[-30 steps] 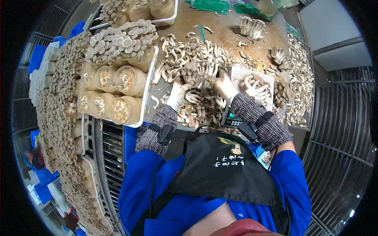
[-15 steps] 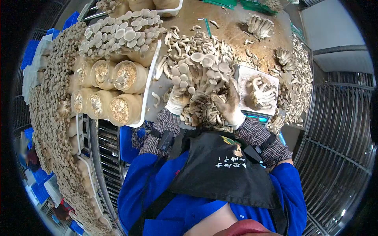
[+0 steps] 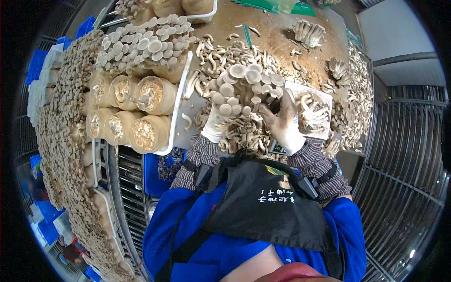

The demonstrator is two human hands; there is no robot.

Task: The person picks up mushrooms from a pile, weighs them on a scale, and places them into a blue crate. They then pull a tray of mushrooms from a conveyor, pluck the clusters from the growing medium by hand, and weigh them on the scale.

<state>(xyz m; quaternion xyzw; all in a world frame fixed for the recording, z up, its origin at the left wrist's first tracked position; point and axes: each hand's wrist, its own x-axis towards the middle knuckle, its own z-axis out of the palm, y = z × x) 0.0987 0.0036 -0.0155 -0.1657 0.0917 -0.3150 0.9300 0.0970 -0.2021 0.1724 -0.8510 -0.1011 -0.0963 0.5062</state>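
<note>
A cluster of oyster-type mushrooms [image 3: 251, 80] with round grey caps stands up between my two gloved hands. My left hand [image 3: 217, 121], in a white glove, is closed round its left side, and caps partly cover the fingers. On the right side my right hand [image 3: 284, 120], its glove stained dark, has thumb and fingers curled against the cluster; the fingertips are partly hidden. Beneath lies a heap of loose mushrooms [image 3: 249, 134]. Close by my right hand, a scale [image 3: 290, 87] carries another mushroom clump [image 3: 312, 113].
At left, a white tray [image 3: 182, 94] holds cultivation bottles [image 3: 150, 134], some topped with mushrooms. More mushrooms fill the far left and a right-hand bin [image 3: 354, 94]. Clumps [image 3: 309, 34] and a green strip [image 3: 247, 35] lie on the table [image 3: 277, 28].
Both hands and the cluster have shifted slightly right. My right hand has turned and moved up and right, over the scale's left edge.
</note>
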